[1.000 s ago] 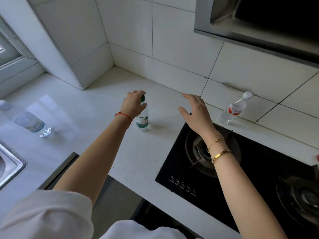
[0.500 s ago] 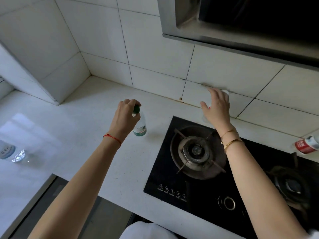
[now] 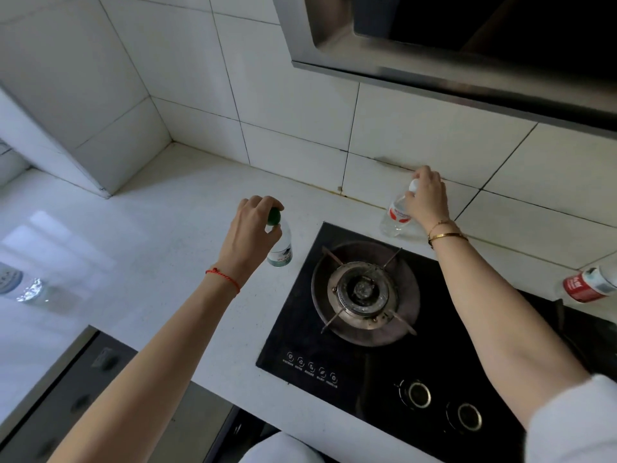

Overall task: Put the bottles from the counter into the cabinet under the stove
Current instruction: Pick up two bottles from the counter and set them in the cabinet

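- I am closing my left hand (image 3: 248, 232) over the cap of the green-capped bottle (image 3: 279, 243), which is standing upright on the counter (image 3: 160, 248), at nine o'clock from the stove (image 3: 384, 329).
- I am wrapping my right hand (image 3: 427, 198) around the neck of the white-capped bottle (image 3: 395, 213), upright at twelve o'clock from the burner (image 3: 364, 292), by the wall.
- A red-labelled bottle (image 3: 589, 284) is lying at three o'clock.
- Another bottle (image 3: 20, 285) is lying far out at nine o'clock.

Both bare arms stretched forward, left hand (image 3: 248, 230) curled with fingertips pinched together, right hand (image 3: 429, 198) closed, wrist bent down
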A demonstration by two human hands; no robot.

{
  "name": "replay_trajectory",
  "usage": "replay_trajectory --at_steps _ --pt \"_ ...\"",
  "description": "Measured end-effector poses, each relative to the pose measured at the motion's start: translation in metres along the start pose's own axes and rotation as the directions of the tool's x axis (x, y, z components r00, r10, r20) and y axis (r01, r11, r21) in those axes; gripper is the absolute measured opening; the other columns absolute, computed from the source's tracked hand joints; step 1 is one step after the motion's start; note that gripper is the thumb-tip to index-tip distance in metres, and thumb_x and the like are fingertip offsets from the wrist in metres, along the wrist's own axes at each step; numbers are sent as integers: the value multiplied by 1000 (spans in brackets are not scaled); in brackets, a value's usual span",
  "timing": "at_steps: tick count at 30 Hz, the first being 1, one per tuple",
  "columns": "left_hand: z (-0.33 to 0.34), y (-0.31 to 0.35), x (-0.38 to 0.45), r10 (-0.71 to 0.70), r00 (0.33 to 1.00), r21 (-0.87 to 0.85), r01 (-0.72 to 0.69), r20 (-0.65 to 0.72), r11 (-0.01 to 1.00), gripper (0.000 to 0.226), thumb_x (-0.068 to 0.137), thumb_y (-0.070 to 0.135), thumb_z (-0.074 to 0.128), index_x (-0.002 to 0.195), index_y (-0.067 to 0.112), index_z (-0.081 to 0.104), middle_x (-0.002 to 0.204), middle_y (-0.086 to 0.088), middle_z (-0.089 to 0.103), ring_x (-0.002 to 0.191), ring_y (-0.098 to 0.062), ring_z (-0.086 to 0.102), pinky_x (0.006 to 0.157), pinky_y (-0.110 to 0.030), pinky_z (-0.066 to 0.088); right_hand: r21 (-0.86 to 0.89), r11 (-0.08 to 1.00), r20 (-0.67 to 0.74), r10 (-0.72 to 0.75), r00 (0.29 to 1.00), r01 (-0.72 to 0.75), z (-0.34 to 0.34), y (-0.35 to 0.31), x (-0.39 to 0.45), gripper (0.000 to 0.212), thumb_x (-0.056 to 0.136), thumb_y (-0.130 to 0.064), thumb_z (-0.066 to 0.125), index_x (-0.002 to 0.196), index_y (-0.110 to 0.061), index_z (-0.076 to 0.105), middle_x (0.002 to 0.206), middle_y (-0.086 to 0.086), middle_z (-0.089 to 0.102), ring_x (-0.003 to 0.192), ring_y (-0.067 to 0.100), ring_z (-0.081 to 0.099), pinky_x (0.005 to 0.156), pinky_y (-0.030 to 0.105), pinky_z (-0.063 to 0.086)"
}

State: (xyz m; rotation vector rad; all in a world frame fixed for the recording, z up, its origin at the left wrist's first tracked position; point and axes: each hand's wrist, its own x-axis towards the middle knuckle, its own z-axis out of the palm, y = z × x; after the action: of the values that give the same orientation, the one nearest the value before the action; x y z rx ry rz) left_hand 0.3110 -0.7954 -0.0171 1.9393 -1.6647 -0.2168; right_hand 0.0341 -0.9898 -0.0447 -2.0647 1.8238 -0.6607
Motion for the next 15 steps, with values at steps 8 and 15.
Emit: replay_trajectory --at_steps 8,15 --pt "-9 21 -37 -12 998 21 13 -67 1000 30 86 4 63 115 8 60 113 -11 62 103 -27 52 84 -35 51 86 986 -157 -129 979 143 -7 5 -51 20 87 2 49 105 -5 48 110 18 51 93 38 56 70 30 40" --pt "-32 42 -90 50 992 24 -48 -120 999 31 85 3 63 114 11 61 112 -8 62 102 -24 52 82 -35 52 157 912 -305 -320 897 379 -53 -26 -124 20 90 -7 54 110 -7 51 110 12 54 89 21 56 73 23 40"
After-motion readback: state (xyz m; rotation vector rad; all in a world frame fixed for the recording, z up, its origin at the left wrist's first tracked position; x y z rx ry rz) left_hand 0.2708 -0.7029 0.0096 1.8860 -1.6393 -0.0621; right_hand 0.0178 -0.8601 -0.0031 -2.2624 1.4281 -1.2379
